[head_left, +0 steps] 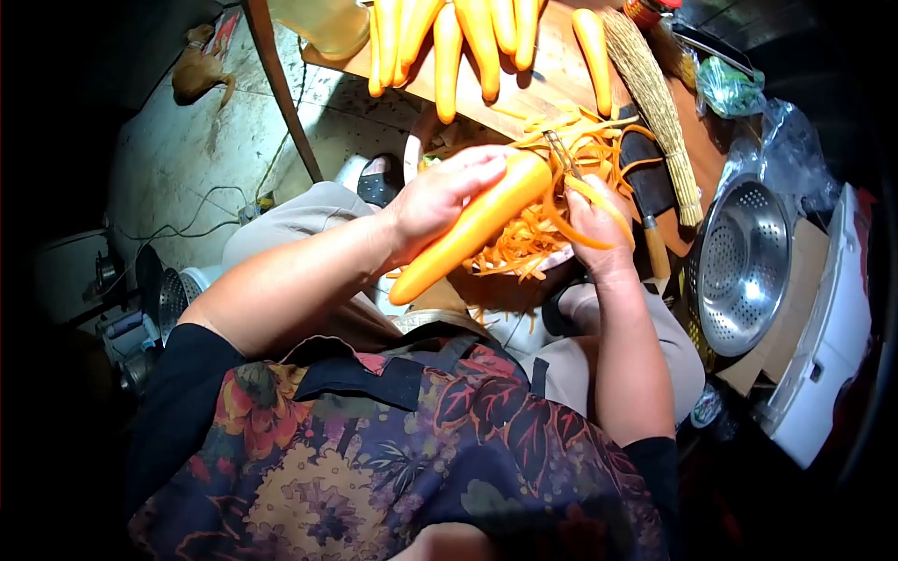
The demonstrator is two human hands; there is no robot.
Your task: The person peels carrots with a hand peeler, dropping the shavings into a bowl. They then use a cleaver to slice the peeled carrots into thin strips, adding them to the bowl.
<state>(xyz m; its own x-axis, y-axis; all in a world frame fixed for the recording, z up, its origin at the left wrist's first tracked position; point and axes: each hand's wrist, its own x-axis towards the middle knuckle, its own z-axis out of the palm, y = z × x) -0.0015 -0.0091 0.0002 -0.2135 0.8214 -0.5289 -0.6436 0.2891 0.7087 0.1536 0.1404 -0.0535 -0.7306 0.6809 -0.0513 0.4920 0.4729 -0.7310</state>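
A large orange carrot slants across my lap, its surface smooth and bright. My left hand is closed around it from the left side. In my right hand is a peeler, its metal head close to the carrot's thick upper end. A long strip of carrot peel hangs over the right hand. Below the carrot, a heap of orange peelings fills a bowl whose rim is mostly covered. More peelings lie on the table edge beyond the peeler.
Several carrots lie along the wooden table. To the right are a straw brush, a cleaver and a steel colander. A white foam box stands at far right. A cat is on the floor at upper left.
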